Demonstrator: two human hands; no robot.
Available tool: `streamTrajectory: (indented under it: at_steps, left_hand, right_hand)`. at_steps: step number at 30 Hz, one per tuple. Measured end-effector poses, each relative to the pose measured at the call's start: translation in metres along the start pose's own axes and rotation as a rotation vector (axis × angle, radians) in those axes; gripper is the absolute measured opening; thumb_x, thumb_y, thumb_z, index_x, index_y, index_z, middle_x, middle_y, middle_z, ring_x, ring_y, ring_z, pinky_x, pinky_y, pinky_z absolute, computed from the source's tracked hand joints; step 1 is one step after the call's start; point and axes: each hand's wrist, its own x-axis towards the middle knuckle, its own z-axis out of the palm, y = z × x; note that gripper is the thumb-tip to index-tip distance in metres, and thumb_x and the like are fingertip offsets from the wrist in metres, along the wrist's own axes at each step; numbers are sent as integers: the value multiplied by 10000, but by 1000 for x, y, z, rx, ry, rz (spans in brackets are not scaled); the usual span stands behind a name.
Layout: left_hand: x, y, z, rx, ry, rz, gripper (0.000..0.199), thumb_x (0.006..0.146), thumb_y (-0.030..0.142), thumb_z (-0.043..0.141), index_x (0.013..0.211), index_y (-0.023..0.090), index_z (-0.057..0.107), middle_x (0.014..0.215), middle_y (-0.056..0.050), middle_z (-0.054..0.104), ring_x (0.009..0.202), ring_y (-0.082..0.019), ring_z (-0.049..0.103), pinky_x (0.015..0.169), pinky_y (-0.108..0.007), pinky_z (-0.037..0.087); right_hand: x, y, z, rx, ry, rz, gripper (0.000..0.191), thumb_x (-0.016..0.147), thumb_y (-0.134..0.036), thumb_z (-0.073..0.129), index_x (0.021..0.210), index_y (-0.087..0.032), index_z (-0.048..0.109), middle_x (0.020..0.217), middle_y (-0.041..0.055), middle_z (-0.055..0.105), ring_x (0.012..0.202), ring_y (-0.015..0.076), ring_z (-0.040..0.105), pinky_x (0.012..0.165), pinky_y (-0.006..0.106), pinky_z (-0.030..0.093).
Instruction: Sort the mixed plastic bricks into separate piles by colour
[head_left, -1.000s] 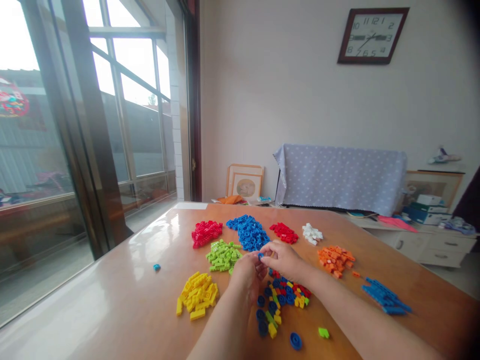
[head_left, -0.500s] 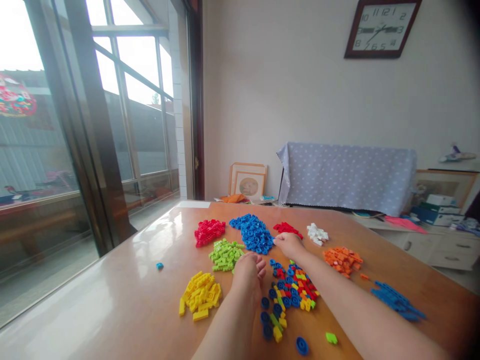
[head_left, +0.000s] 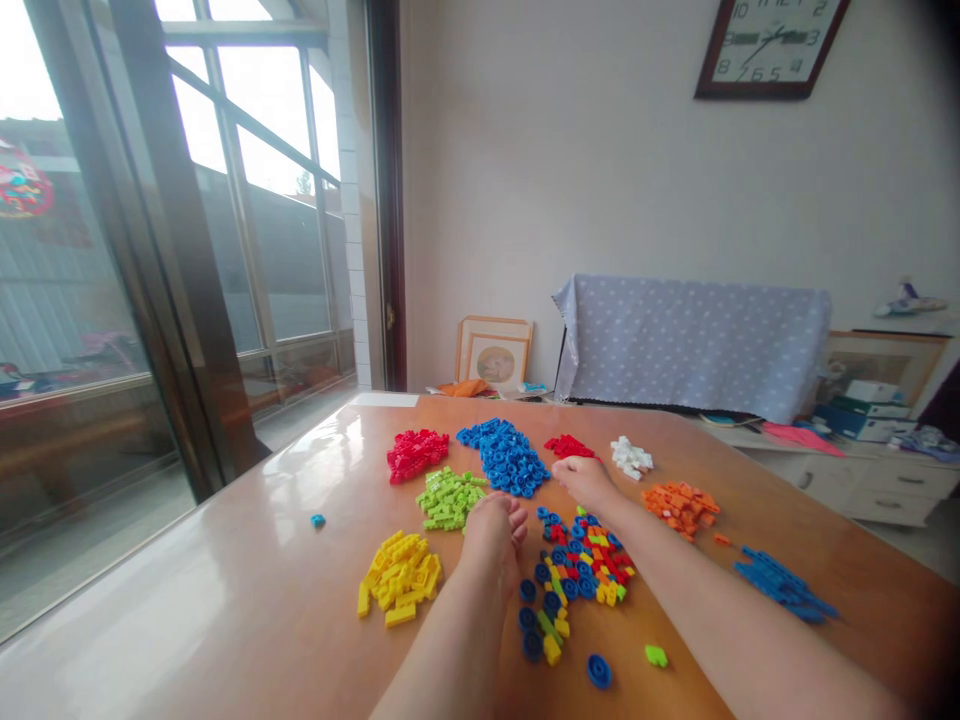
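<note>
Right fingers [head_left: 564, 468] moved beside knobbly blue plastic pieces [head_left: 511, 457], grip unclear; left fingers [head_left: 517, 517] parted.

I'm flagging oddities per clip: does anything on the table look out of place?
A few pieces sit by themselves: a small blue piece alone at left, a lime piece and a round blue piece near the front, and an orange piece just off the orange pile. They look like strays; no damage shows.

The left forearm [head_left: 451, 630] and right forearm [head_left: 697, 592] are stretched forward, bare. The left hand [head_left: 496, 524] is held loosely curled; the right hand [head_left: 585, 481] is extended slightly farther, fingers bent.
</note>
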Motion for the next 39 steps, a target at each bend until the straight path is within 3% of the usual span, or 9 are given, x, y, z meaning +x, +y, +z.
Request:
streamTrajectory:
  at_steps: [7, 14, 23, 35, 39]
  left_hand:
    - [1, -4, 1, 55, -25, 79, 256, 763, 160, 591, 1010, 183, 525, 864, -47, 609, 649, -108, 612, 597, -213, 446]
    - [0, -6, -1, 179, -106, 171, 234, 728, 154, 601, 956, 178, 558, 838, -52, 647, 633, -106, 606, 584, -215, 419]
    - [-2, -13, 2, 326, -146, 244, 241, 676, 227, 692, 895, 162, 611, 769, -41, 656, 611, -102, 575, 560, -203, 371]
    - [-7, -19, 6, 504, -196, 339, 110, 723, 245, 669, 779, 167, 616, 693, -24, 622, 608, -116, 536, 565, -212, 372]
    - [-6, -25, 5, 609, -226, 401, 55, 745, 221, 648, 769, 173, 636, 666, -17, 612, 610, -131, 535, 561, -213, 368]
  right_hand:
    - [-47, -3, -45, 175, -109, 113, 219, 758, -353, 583, 820, -153, 649, 699, 13, 619, 608, 125, 528, 571, 230, 426]
    - [-76, 8, -76, 101, -163, 113, 172, 736, -272, 574, 829, -154, 660, 672, -5, 612, 587, 118, 514, 566, 224, 408]
    - [-80, 31, -69, -106, -221, 71, 150, 686, -216, 634, 815, -178, 700, 667, -11, 648, 594, 119, 525, 550, 203, 355]
    - [-77, 35, -62, -290, -166, -7, 99, 718, -239, 628, 774, -205, 702, 662, -9, 661, 591, 125, 541, 525, 214, 304]
    - [-76, 32, -59, -242, -135, -64, 153, 772, -305, 602, 754, -191, 702, 637, 0, 645, 588, 133, 526, 534, 226, 328]
